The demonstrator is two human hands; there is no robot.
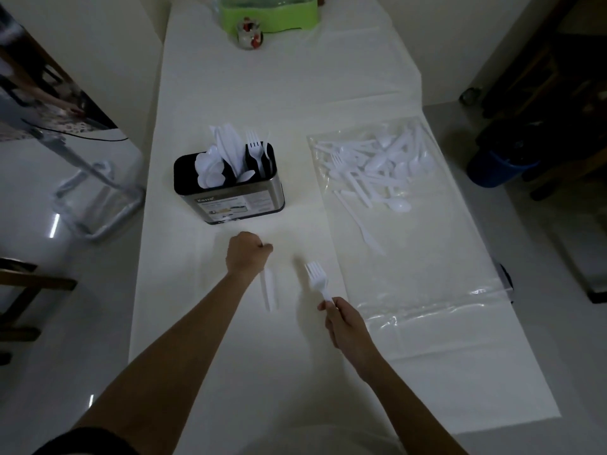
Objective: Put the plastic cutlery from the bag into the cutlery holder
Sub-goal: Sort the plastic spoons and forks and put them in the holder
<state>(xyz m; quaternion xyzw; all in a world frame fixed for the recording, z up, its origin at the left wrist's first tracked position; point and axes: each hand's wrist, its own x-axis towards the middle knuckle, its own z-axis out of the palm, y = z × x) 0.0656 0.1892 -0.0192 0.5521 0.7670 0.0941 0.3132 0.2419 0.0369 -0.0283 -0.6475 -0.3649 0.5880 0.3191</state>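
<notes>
A steel cutlery holder (243,200) with a black rim stands on the white table, holding white plastic spoons, knives and forks. To its right lies a clear plastic bag (417,244) with a pile of white plastic cutlery (374,169) inside its far end. My left hand (247,254) is closed around a white plastic knife (268,292) that points back toward me, just in front of the holder. My right hand (345,323) pinches the handle of a white plastic fork (318,278), tines pointing away, between the holder and the bag.
The white table (249,372) runs away from me. A green container (269,14) and a small glass jar (249,36) stand at its far end. A chair frame (95,198) stands on the floor to the left, a blue bin (499,165) to the right.
</notes>
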